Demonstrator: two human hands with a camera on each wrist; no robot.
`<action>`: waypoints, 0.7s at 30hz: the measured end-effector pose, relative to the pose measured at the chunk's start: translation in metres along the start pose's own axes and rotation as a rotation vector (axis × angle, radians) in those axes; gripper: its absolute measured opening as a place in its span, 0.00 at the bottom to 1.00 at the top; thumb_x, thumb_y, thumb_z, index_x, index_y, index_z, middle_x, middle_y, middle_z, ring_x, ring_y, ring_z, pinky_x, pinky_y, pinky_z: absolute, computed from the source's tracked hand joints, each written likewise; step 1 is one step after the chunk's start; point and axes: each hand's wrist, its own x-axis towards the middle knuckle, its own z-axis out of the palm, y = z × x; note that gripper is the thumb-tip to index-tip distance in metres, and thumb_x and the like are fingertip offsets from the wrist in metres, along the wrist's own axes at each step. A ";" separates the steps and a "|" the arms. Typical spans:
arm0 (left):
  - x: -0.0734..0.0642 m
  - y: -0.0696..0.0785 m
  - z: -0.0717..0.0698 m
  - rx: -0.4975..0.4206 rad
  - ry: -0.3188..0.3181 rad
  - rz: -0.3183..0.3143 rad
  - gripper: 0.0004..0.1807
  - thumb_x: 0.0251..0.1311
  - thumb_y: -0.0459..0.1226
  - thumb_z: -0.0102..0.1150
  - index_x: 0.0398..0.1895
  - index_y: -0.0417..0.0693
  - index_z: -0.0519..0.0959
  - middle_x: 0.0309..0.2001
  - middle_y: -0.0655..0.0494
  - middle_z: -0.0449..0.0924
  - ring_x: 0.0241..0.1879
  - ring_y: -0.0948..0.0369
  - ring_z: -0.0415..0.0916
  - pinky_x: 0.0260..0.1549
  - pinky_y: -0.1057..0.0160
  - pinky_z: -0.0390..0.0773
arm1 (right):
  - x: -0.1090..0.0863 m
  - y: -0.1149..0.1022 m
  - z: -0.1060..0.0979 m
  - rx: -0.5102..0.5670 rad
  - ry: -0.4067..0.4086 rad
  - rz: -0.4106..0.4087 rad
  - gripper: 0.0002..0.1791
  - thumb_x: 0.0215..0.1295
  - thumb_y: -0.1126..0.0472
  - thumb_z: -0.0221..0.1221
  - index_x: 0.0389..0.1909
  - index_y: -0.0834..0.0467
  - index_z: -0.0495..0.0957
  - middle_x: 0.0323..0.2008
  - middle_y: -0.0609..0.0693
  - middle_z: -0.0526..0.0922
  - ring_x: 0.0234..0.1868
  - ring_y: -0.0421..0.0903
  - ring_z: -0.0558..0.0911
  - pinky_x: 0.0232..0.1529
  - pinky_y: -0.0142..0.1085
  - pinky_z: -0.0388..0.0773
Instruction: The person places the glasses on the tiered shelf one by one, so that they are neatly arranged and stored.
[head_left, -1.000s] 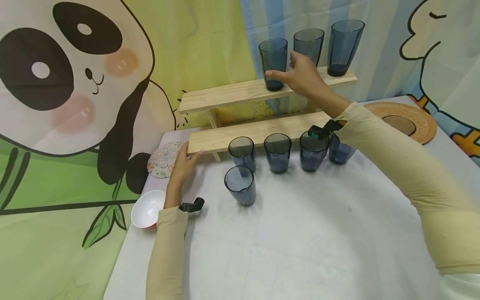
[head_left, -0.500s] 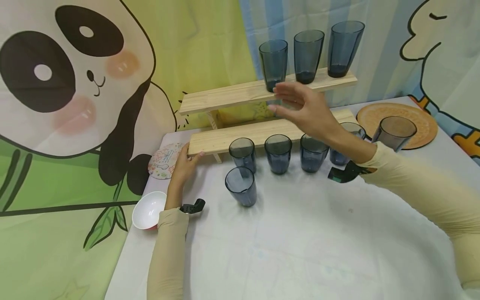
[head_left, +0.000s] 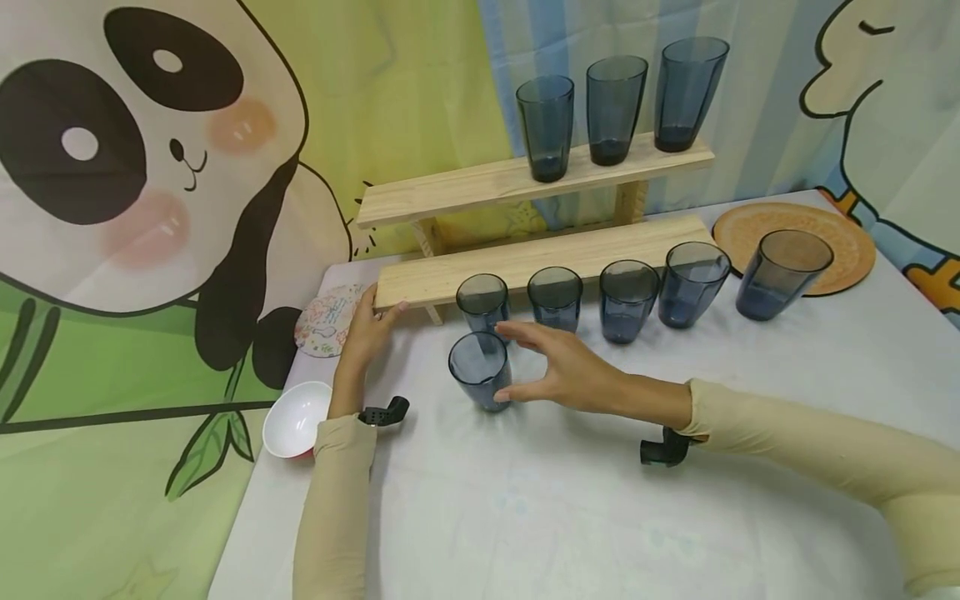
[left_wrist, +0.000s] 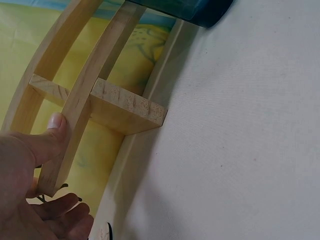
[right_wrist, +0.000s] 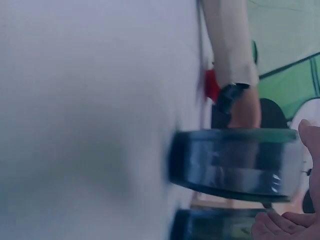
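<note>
My left hand point(head_left: 366, 337) grips the left end of the lower board of a two-tier wooden shelf point(head_left: 450, 279). In the left wrist view the thumb point(left_wrist: 56, 122) presses the board's face while other fingers curl behind its end. Over the white table, my right hand point(head_left: 566, 371) spreads thumb and fingers beside the nearest blue tinted glass point(head_left: 480, 379); whether it touches is unclear. That glass point(right_wrist: 235, 162) also shows in the right wrist view. Behind it, more glasses point(head_left: 555, 304) stand in a row along the shelf's front. Three taller-looking glasses point(head_left: 617, 117) stand on the top board.
A white bowl point(head_left: 296, 421) with a red outside sits by my left wrist. Left of the shelf lies a floral round mat point(head_left: 324, 325). A round orange-brown plate point(head_left: 847, 237) lies at the far right, behind the rightmost glass point(head_left: 780, 275). A cartoon cloth hangs behind.
My right hand has left the leftmost glass on the top board, coming down and toward me to the nearest glass on the table. My left hand stays on the shelf end.
</note>
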 end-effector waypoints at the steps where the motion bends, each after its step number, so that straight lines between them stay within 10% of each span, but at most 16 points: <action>1: 0.000 0.000 0.000 -0.002 -0.001 -0.001 0.47 0.76 0.49 0.60 0.86 0.41 0.47 0.84 0.39 0.49 0.83 0.41 0.47 0.82 0.41 0.50 | 0.001 0.003 0.006 0.014 -0.013 0.014 0.55 0.56 0.42 0.78 0.80 0.56 0.64 0.77 0.50 0.70 0.75 0.53 0.74 0.75 0.45 0.72; 21: 0.001 -0.002 0.000 -0.005 -0.002 -0.015 0.47 0.75 0.51 0.60 0.86 0.43 0.48 0.84 0.40 0.50 0.83 0.43 0.48 0.82 0.42 0.51 | 0.014 0.026 0.045 0.248 0.042 -0.046 0.48 0.57 0.52 0.80 0.76 0.58 0.68 0.71 0.54 0.77 0.72 0.48 0.77 0.76 0.38 0.69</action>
